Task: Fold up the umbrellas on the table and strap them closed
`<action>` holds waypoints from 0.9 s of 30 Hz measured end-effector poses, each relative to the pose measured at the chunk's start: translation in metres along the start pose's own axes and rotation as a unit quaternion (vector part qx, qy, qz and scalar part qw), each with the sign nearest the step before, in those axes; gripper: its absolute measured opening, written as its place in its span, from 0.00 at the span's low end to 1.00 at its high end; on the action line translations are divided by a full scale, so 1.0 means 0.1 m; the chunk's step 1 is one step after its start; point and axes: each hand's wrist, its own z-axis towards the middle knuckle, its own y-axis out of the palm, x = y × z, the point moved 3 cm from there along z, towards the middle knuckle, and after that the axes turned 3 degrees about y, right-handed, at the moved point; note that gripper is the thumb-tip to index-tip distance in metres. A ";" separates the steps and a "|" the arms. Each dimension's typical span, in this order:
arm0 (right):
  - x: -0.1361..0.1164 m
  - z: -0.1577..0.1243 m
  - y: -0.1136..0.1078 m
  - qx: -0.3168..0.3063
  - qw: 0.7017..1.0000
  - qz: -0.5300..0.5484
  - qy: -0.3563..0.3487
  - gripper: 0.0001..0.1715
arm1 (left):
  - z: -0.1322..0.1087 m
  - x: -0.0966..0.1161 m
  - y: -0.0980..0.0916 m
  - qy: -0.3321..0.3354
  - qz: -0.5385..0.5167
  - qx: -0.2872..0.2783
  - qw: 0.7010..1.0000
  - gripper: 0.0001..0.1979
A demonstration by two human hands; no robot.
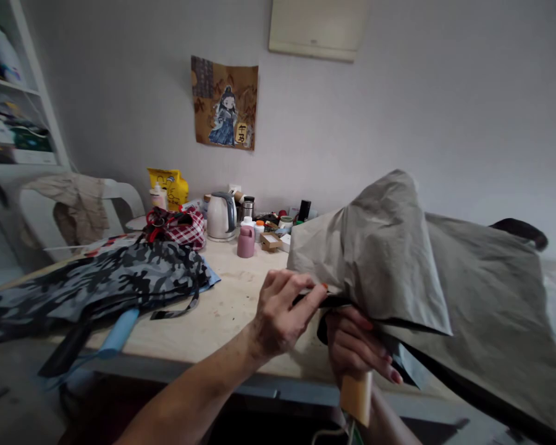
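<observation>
A grey-green folded umbrella (426, 278) lies across the right side of the wooden table (213, 315), its canopy loose and bunched. My right hand (359, 349) is wrapped round the shaft just above the pale wooden handle (358, 395). My left hand (282, 312) pinches the edge of the canopy and a thin dark strap where the fabric meets the shaft. A second umbrella with a grey camouflage pattern (106, 281) lies folded on the left of the table, its light blue handle (118, 330) over the front edge.
At the back of the table stand a white kettle (221, 215), a pink bottle (246, 241), a red checked bag (178, 225), a yellow packet (169, 185) and several small jars. A white chair (83, 210) with cloth draped on it and a shelf (13, 105) are at left.
</observation>
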 end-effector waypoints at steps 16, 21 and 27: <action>-0.13 -0.24 -0.20 0.044 0.997 -0.033 0.059 0.22 | -0.02 -0.02 -0.15 -0.032 0.000 0.063 0.997 0.09; -0.08 -0.14 -0.25 -0.024 0.991 -0.047 0.121 0.17 | 0.04 -0.02 -0.14 -0.037 -0.008 0.084 0.996 0.10; -0.16 -0.28 -0.32 0.030 0.978 -0.159 0.129 0.13 | 0.07 0.00 -0.12 -0.048 -0.036 0.015 0.998 0.07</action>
